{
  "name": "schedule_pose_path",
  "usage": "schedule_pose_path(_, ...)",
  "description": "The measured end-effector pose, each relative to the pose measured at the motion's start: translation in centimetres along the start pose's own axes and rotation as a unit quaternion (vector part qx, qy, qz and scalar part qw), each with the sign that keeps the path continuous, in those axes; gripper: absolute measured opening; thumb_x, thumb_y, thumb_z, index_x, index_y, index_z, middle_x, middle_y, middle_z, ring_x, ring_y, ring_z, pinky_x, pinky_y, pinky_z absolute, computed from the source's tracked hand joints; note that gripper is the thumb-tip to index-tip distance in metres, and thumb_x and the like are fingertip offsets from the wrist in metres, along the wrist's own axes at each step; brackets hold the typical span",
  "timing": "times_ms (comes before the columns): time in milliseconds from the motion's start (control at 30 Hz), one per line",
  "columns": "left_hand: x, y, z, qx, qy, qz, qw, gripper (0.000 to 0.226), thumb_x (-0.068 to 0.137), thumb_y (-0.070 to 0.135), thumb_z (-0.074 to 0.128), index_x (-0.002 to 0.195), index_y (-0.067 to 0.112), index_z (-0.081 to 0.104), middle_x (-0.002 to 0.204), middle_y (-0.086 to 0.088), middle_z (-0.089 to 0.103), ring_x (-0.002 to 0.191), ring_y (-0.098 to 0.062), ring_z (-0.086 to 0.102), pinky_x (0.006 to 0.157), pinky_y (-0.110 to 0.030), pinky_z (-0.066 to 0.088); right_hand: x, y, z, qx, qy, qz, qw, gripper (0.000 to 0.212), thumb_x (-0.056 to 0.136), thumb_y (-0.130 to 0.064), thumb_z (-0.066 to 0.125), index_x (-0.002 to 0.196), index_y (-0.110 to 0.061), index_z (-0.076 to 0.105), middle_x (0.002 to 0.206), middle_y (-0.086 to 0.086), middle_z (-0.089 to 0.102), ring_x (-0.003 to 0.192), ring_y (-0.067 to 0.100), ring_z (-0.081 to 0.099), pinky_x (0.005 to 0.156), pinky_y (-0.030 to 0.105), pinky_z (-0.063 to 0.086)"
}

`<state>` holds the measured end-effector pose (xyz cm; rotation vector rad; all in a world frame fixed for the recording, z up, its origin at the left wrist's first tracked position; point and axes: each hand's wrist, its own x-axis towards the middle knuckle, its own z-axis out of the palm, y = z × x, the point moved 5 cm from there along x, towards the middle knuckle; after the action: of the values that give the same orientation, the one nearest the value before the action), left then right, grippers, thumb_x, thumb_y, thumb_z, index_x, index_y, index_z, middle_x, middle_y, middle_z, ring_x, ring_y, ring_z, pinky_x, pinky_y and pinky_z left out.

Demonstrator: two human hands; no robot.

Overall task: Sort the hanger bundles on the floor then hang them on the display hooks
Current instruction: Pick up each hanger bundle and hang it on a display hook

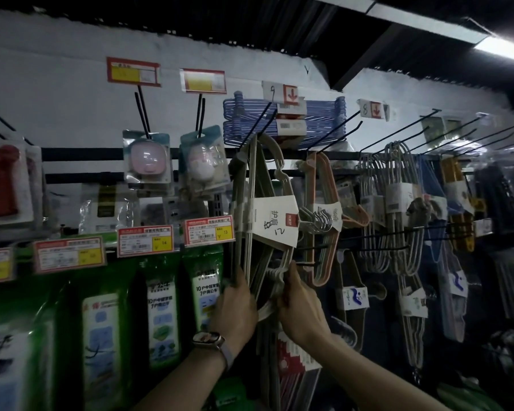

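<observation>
The left hand, a watch on its wrist, is curled round the bottom end of a beige hanger bundle. The right hand grasps the same end just beside it, thumb laid up along the pale rods, its other fingers hidden behind them.

The bundle stands almost upright, so its long axis runs straight up from both hands to the black display hook overhead. The top loop meets the hook there; whether it is fully seated is hard to tell. Both hands are equally close to the bundle, and the hook is well above them, so I judge any next move is a lift or push upward and back along the peg.

The hangers look like thin, smooth plastic with rounded shoulders, stacked flat and cinched at mid-length by a stiff white paper band with handwritten marks. To the right hangs a pink hanger bundle, its shiny metal hooks turned sideways. Blue hangers lie stacked flat behind the hook.
</observation>
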<state>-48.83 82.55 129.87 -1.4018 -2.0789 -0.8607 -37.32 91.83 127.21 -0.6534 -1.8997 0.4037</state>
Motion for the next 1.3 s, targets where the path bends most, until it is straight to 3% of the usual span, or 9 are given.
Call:
schedule_pose_path(200, -2.1, -0.9, -1.0, -0.032, 0.007, 0.007, 0.999, 0.03, 0.097, 0.027, 0.047, 0.123, 0.012, 0.047, 0.089, -0.008, 0.061, 0.072, -0.027, 0.063, 0.06, -0.041, 0.057, -1.9, -0.8, -3.1, -0.071, -0.049, -0.031, 0.996, 0.058, 0.094, -0.053, 0.046, 0.15, -0.04, 0.034, 0.145, 0.001, 0.057, 0.113, 0.033, 0.065, 0.081, 0.042, 0.056)
schedule_pose_path(367, -5.3, -0.2, -2.8, -0.026, -0.04, 0.025, 0.999, 0.024, 0.092, 0.026, 0.047, 0.091, 0.007, 0.06, 0.08, -0.009, 0.058, 0.066, -0.027, 0.057, 0.059, -0.047, 0.054, -5.0, 0.1, -5.7, -0.147, -0.104, -0.031, 0.983, 0.035, 0.099, -0.052, 0.046, 0.126, -0.032, 0.056, 0.121, 0.002, 0.064, 0.102, 0.031, 0.063, 0.082, 0.046, 0.056)
schedule_pose_path(433, -6.9, 0.4, -3.4, -0.013, -0.046, 0.021, 0.999, 0.029, 0.09, 0.031, 0.047, 0.091, 0.008, 0.064, 0.087, -0.008, 0.06, 0.072, -0.026, 0.058, 0.065, -0.048, 0.057, -6.7, 0.5, -6.8, -0.161, -0.116, -0.032, 0.979, 0.029, 0.101, -0.05, 0.047, 0.116, -0.028, 0.058, 0.118, 0.002, 0.065, 0.1, 0.03, 0.063, 0.08, 0.045, 0.055)
schedule_pose_path(600, -11.9, 4.4, -3.6, -0.026, -0.04, 0.051, 0.998, 0.029, 0.095, 0.033, 0.056, 0.105, 0.009, 0.07, 0.091, -0.009, 0.07, 0.079, -0.029, 0.066, 0.07, -0.047, 0.059, -12.2, 1.5, -9.3, -0.17, -0.139, -0.028, 0.975, 0.04, 0.103, -0.047, 0.047, 0.132, -0.023, 0.063, 0.138, 0.001, 0.062, 0.125, 0.03, 0.059, 0.091, 0.043, 0.054)
schedule_pose_path(700, -15.8, 6.8, -0.6, -0.045, -0.091, 0.067, 0.993, 0.026, 0.094, 0.036, 0.056, 0.098, 0.014, 0.069, 0.088, -0.004, 0.069, 0.078, -0.028, 0.065, 0.069, -0.046, 0.058, -16.5, 3.5, -10.1, -0.188, -0.159, -0.028, 0.969, 0.043, 0.094, -0.052, 0.038, 0.122, -0.028, 0.062, 0.12, -0.01, 0.064, 0.103, 0.023, 0.064, 0.075, 0.039, 0.053)
schedule_pose_path(767, -19.0, 8.5, 2.8, -0.07, -0.148, 0.075, 0.984, 0.021, 0.095, 0.034, 0.055, 0.092, 0.016, 0.066, 0.089, -0.006, 0.069, 0.076, -0.027, 0.064, 0.068, -0.046, 0.057, -19.8, 6.0, -10.4, -0.208, -0.175, -0.003, 0.962, 0.05, 0.09, -0.058, 0.031, 0.117, -0.028, 0.061, 0.118, -0.004, 0.067, 0.099, 0.027, 0.065, 0.075, 0.042, 0.056)
schedule_pose_path(967, -30.6, 10.9, 15.2, -0.106, -0.331, 0.067, 0.935, 0.023, 0.095, 0.034, 0.052, 0.082, 0.016, 0.058, 0.086, -0.013, 0.061, 0.074, -0.031, 0.06, 0.062, -0.043, 0.054, -32.8, 15.6, -11.2, -0.274, -0.226, 0.097, 0.93, 0.037, 0.105, -0.044, 0.048, 0.129, -0.017, 0.06, 0.125, 0.006, 0.066, 0.111, 0.033, 0.061, 0.081, 0.045, 0.056)
schedule_pose_path(1167, -45.2, 11.5, 26.7, -0.1, -0.525, 0.034, 0.845, 0.023, 0.091, 0.024, 0.048, 0.075, 0.009, 0.051, 0.072, -0.012, 0.053, 0.068, -0.036, 0.057, 0.054, -0.04, 0.04, -48.8, 24.0, -10.5, -0.281, -0.316, 0.253, 0.87, 0.029, 0.101, -0.043, 0.047, 0.113, -0.02, 0.06, 0.114, 0.004, 0.067, 0.108, 0.034, 0.063, 0.076, 0.042, 0.055)
schedule_pose_path(1300, -55.9, 10.8, 32.3, -0.07, -0.626, 0.033, 0.776, 0.019, 0.091, 0.023, 0.048, 0.075, 0.013, 0.052, 0.083, -0.015, 0.061, 0.08, -0.039, 0.061, 0.062, -0.04, 0.047, -61.3, 27.7, -9.7, -0.254, -0.375, 0.386, 0.804, 0.036, 0.103, -0.045, 0.044, 0.127, -0.022, 0.058, 0.128, 0.005, 0.065, 0.115, 0.034, 0.062, 0.08, 0.038, 0.051)
